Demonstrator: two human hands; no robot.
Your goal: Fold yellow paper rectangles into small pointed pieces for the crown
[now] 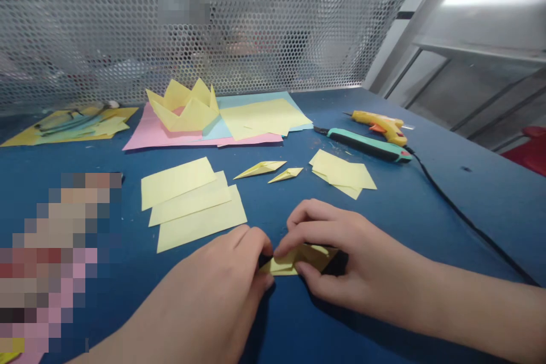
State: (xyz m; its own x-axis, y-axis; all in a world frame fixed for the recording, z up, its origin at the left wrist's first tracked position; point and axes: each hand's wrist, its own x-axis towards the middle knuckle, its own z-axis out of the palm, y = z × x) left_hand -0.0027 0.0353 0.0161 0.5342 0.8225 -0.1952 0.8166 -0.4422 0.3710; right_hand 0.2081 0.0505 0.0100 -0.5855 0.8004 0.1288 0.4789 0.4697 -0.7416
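A small piece of folded yellow paper (286, 263) lies low over the blue table between my two hands. My left hand (230, 273) pinches its left end between thumb and forefinger. From the other side, my right hand (341, 244) grips it with curled fingers above and the thumb at the near edge. Parts of the paper are covered by my fingers. Just beyond my hands are two slim folded yellow paper points, a larger one (261, 169) and a smaller one (285, 174). Three yellow paper strips (194, 205) overlap at the left, and smaller yellow pieces (341, 172) overlap at the right.
A yellow paper crown shape (187, 111) stands on pink (143, 131) and blue sheets at the back. A green-and-black corded tool (367, 145) and a yellow glue gun (384, 125) lie right. Perforated metal (256, 28) borders the blue table (460, 182). A blurred-out patch covers the lower left.
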